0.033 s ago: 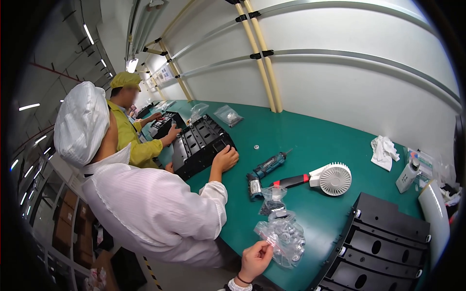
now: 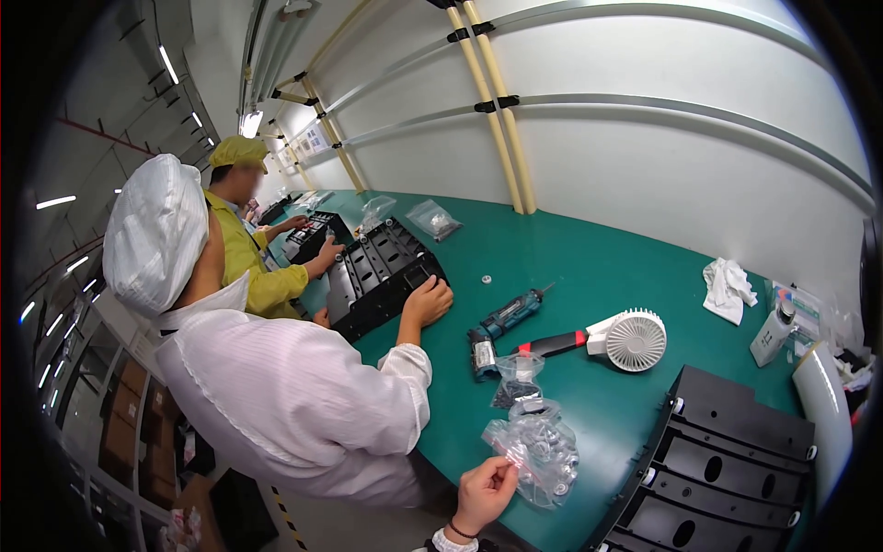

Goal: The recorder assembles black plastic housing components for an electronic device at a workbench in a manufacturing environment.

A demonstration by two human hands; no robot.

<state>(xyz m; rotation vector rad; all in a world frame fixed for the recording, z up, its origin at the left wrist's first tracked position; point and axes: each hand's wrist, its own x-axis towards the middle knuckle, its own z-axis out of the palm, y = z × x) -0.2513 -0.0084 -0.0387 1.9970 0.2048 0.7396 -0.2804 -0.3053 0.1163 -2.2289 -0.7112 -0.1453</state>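
My left hand (image 2: pixel 485 495) reaches in at the lower edge, a dark band around its wrist. Its thumb and fingers are pinched on the top of a clear zip bag (image 2: pixel 544 460) lying on the green table. Several small white and metallic round parts fill the bag. Just beyond it is a smaller clear bag (image 2: pixel 517 382) with dark small pieces, probably screws. To the right lies a black metal frame (image 2: pixel 736 432) with oval holes and white round pieces along its edges. My right hand is out of view.
A teal cordless screwdriver (image 2: pixel 506 322), a red-and-black handle (image 2: pixel 556 344) and a white handheld fan (image 2: pixel 635 339) lie mid-table. Crumpled tissue (image 2: pixel 728 287) and a white bottle (image 2: pixel 773 333) are at far right. At left, a co-worker (image 2: pixel 294 396) in white handles another black frame (image 2: pixel 386 276).
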